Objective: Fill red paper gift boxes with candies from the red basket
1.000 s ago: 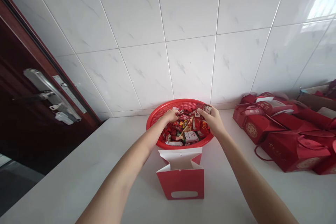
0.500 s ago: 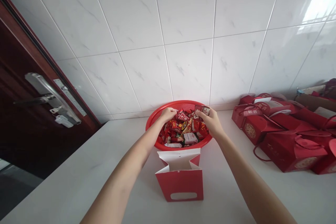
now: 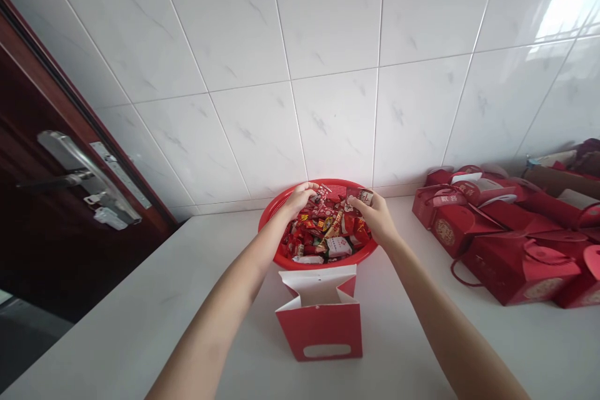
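Note:
A red plastic basket (image 3: 270, 215) holds a heap of wrapped sweets (image 3: 323, 225), mostly red with some gold and white. Over its back left part, my left hand (image 3: 300, 199) is closed, pinching a red patterned candy packet (image 3: 324, 191). My right hand (image 3: 379, 217) grips a dark red snack packet (image 3: 364, 197) with a pale patch, at the basket's right rim. In front of the basket stands a red paper box (image 3: 323, 331) with a white inside, its top open and a pale oval on its front.
Several red gift boxes with cord handles (image 3: 510, 262) crowd the right of the white counter (image 3: 187, 287). Behind them is a brown carton (image 3: 553, 178). A tiled wall (image 3: 337, 119) rises at the back. On the left is a dark red door with a metal handle (image 3: 94, 169).
My left hand has lifted slightly and now has a red candy packet pinched up from the heap. My right hand keeps its packet in nearly the same place. The view has shifted slightly.

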### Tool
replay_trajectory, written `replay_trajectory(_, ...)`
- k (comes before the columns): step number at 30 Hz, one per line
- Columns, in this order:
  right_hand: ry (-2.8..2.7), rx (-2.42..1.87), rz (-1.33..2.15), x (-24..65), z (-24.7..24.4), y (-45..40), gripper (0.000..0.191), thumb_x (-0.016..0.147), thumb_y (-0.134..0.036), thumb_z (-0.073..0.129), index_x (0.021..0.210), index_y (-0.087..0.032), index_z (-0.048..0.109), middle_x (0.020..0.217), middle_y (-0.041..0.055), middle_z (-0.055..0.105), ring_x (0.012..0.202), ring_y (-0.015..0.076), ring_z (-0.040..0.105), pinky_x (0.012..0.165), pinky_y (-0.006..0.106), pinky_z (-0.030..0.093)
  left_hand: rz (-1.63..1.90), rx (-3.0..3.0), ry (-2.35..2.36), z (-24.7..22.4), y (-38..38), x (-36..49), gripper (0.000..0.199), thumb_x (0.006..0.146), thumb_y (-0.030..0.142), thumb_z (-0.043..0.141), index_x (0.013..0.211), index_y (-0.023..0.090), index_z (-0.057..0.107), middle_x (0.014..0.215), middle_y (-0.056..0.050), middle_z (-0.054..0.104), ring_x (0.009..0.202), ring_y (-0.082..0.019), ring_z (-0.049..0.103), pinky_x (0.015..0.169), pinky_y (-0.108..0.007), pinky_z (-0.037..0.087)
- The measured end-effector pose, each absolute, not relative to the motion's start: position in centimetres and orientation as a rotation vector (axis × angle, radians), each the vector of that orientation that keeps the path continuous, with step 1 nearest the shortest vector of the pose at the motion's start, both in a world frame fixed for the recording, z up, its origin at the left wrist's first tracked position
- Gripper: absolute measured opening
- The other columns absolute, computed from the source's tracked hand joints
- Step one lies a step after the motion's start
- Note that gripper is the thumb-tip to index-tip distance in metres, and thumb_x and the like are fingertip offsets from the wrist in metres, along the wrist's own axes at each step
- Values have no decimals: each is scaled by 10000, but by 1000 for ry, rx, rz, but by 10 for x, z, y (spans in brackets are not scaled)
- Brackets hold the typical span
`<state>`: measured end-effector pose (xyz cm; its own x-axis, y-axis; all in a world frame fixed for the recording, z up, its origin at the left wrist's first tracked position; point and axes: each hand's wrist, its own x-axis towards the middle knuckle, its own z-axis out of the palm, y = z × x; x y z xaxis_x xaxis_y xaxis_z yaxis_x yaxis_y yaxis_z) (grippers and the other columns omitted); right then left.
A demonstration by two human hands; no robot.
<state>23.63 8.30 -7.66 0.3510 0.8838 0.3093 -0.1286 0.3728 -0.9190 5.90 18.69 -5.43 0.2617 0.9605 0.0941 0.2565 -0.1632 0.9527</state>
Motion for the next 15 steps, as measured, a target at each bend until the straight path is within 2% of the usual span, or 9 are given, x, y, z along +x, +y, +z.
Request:
replay_trajectory(6, -943, -939, 880, 237, -73, 80, 313, 633, -427, 824, 774, -187, 682, 717, 31, 726, 698, 222, 674, 613, 313, 539, 879, 1807, 1141, -53, 185, 59, 270, 685, 194, 532, 917, 207, 669, 845, -7, 671, 735, -155, 576, 675, -252, 473)
replay_trajectory(9, -905, -936, 911, 236, -70, 78, 295, 626, -410, 827, 736, -184, 672, 676, 18, 707, 656, 206, 661, 595, 305, 534, 804, 1932, 1123, -56, 185, 59, 270, 697, 202, 510, 904, 201, 682, 913, -21, 703, 794, -168, 610, 724, -264, 501)
replay_trajectory(12, -843, -924, 929, 236, -69, 78, 294, 613, -404, 830, 713, -183, 664, 634, 4, 685, 608, 185, 644, 582, 299, 536, 700, 2068, 1109, -59, 185, 60, 263, 684, 175, 495, 861, 193, 688, 890, -29, 721, 797, -186, 635, 741, -290, 526)
replay_trajectory(15, -745, -907, 916, 236, -70, 80, 294, 613, -398, 820, 731, -187, 652, 633, -2, 682, 596, 181, 644, 570, 296, 539, 644, 2208, 1079, -60, 180, 67, 255, 683, 147, 534, 871, 184, 702, 963, -51, 738, 926, -224, 656, 873, -343, 531)
